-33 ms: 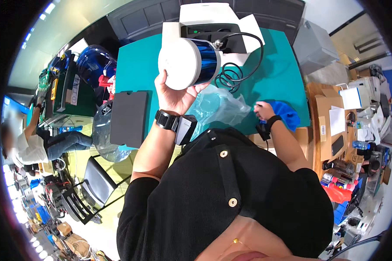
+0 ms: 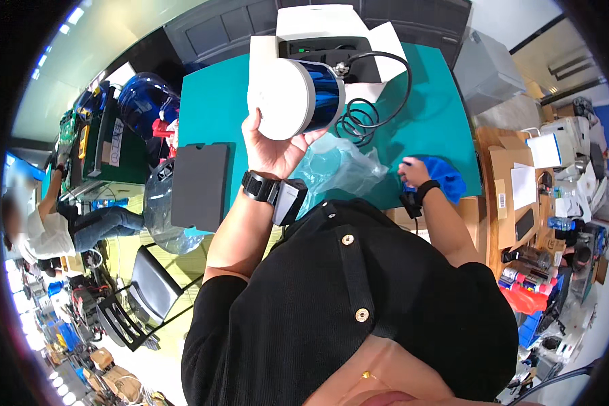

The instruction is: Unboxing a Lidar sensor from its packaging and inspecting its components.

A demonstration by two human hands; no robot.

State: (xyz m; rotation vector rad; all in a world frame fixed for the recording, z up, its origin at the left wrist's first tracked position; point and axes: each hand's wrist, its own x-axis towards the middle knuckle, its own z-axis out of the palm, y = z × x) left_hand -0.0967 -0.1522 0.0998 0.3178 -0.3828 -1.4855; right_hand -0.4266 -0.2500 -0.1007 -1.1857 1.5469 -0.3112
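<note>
It looks like a workshop or lab, with its green worktable (image 2: 210,101), cardboard box (image 2: 502,169) and equipment-cluttered sides.

The right hand (image 2: 414,172) has moved a tiny bit to the right. The big white-and-blue drum (image 2: 282,101) has shifted slightly right too.

The box (image 2: 364,93) stands behind the cylinder (image 2: 296,99).
</note>
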